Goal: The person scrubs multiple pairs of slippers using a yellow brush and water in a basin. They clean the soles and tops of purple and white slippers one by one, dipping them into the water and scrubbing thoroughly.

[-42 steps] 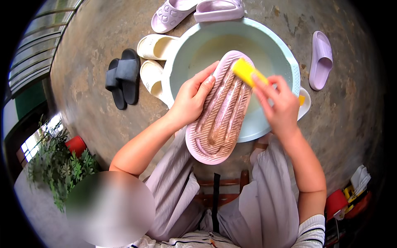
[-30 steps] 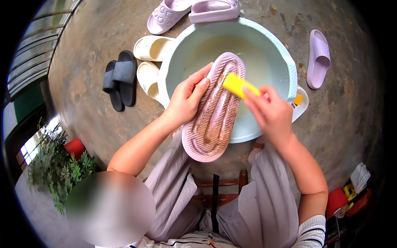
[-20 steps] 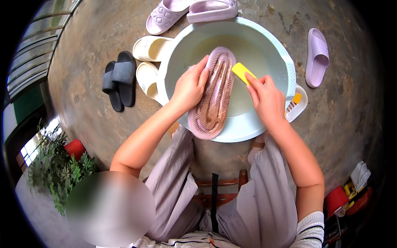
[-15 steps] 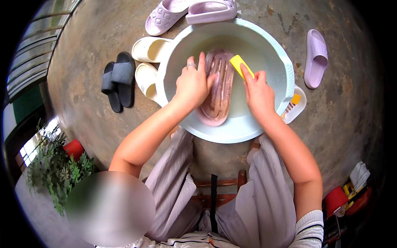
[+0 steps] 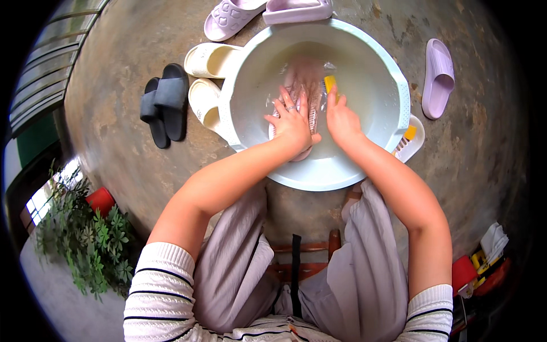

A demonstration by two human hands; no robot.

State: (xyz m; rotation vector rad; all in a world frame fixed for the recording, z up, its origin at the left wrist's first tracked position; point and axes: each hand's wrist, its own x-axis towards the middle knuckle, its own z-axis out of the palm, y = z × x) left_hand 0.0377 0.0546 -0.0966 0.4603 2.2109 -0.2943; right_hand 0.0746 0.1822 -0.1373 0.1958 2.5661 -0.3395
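A pale blue basin (image 5: 319, 183) holds cloudy water. In it lies a pink slipper (image 5: 313, 105), its ridged sole turned up and its far end under the water. My left hand (image 5: 290, 122), fingers spread, presses on the near part of the sole. My right hand (image 5: 343, 122) grips a yellow scrubbing brush (image 5: 330, 84) by the slipper's right edge. Small splashes glint around both. The brush's bristle side is mostly hidden.
Lilac slippers (image 5: 233, 18) touch the basin's far rim, and another lilac slipper (image 5: 439, 80) lies to its right. Cream slippers (image 5: 211, 60) and dark slippers (image 5: 172, 102) are at the left. A white slotted dish (image 5: 417, 137) sits against the basin's right side.
The slipper's far end has gone under the water. My left hand has come nearer and right onto the sole; my right hand has moved slightly nearer and left with the brush.
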